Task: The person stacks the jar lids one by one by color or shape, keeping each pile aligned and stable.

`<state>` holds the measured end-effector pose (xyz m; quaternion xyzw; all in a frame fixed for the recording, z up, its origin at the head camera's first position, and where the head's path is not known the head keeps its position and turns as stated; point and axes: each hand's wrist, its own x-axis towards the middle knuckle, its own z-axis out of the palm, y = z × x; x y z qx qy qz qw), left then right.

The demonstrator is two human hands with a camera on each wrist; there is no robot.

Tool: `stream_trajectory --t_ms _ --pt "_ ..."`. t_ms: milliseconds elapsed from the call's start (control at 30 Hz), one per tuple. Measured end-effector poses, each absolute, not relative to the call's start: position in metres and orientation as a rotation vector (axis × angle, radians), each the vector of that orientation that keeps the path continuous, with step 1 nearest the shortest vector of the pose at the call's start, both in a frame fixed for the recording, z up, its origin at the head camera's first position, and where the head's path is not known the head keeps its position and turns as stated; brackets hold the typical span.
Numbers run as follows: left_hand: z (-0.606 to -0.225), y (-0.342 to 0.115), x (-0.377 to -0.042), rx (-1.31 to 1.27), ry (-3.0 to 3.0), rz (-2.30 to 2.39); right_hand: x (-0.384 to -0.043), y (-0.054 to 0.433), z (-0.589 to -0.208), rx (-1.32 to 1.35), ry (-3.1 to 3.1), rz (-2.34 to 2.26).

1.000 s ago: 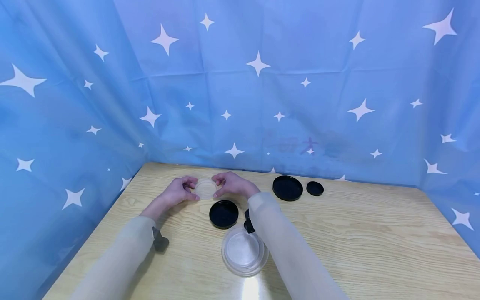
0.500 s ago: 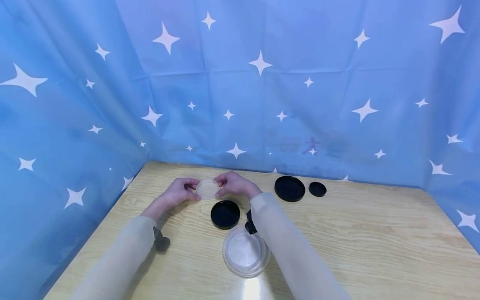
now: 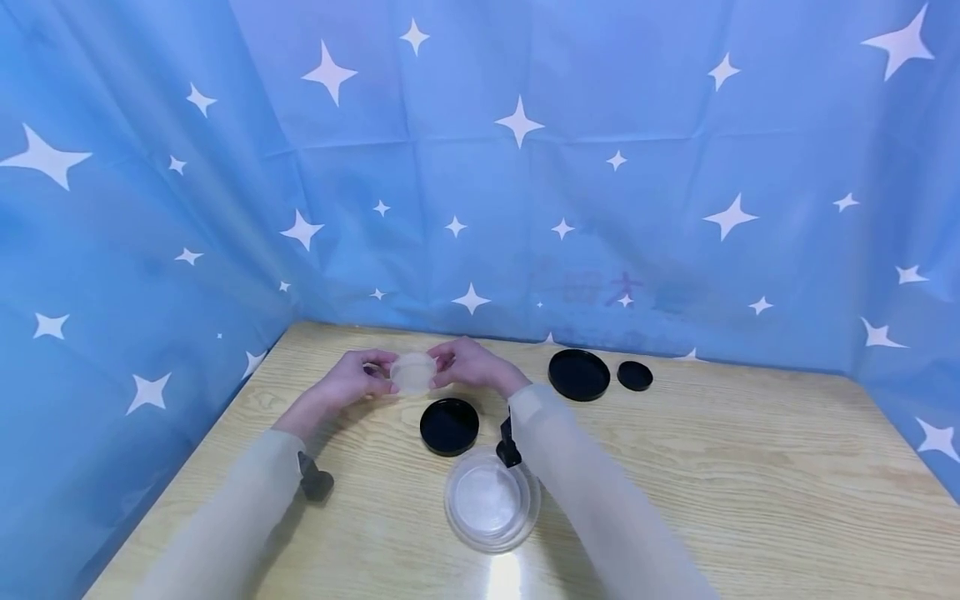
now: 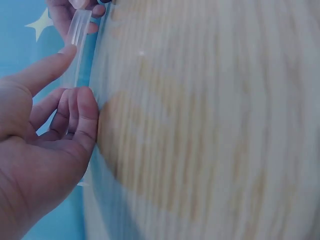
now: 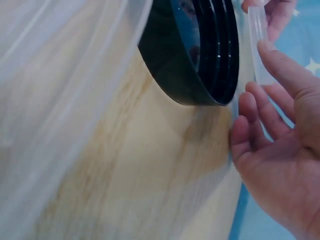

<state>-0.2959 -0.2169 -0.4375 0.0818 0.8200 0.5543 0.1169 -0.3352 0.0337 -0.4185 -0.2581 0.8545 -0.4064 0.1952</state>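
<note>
A small clear, round plastic container [image 3: 412, 374] is held between both hands at the far left of the table, in the head view. My left hand [image 3: 362, 374] pinches its left rim between thumb and fingers. From the opposite side, my right hand [image 3: 472, 366] grips the right rim the same way. Both wrist views show the container edge-on, as a ridged clear band [image 4: 80, 35] just off the tabletop. Nearer to me lies a black screw lid [image 3: 449, 427], its threaded inside facing up. Behind it, toward me, stands a larger stack of clear round containers [image 3: 491, 504], partly under the right sleeve.
A large black lid [image 3: 579, 375] and a small black lid [image 3: 635, 376] lie at the back, right of the hands. The wooden table [image 3: 750, 467] meets a blue star-patterned curtain [image 3: 600, 183] at its back and left edges.
Both hands have lifted the small clear container slightly, and its near side now shows more. The black lids and the clear stack have stayed in place.
</note>
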Motion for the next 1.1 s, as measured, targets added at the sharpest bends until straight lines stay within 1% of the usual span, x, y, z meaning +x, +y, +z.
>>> stream_trajectory --t_ms 467,1100 --pt "-0.417 -0.206 -0.283 0.273 2.374 1.684 -0.323 0.051 -0.396 -0.807 2.414 -1.151" --pt "-0.388 -0.177 -0.252 0.323 2.363 1.741 -0.281 0.089 -0.368 -0.871 2.435 -1.223"
